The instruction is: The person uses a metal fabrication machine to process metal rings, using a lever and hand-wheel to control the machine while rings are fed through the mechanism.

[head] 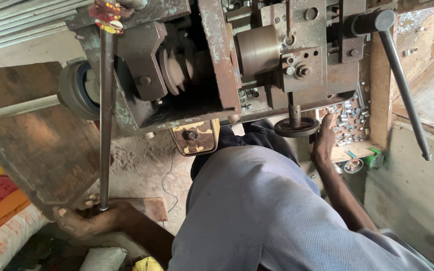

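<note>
- The long steel lever rod runs down from the rusty machine; the left hand is wrapped around its lower end.
- The right hand, fingers spread loosely, rests beside the small handwheel, touching a heap of small metal pieces.
- The person's grey-trousered leg lies between both hands.

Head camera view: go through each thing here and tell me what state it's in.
Left hand: gripping the long metal rod's lower end.
Long metal rod: upright beside the machine.
Right hand: open, resting by the handwheel.
Handwheel: mounted, ungripped.
Small metal parts: loose in a heap.
Lever arm: hanging free, untouched.
</note>
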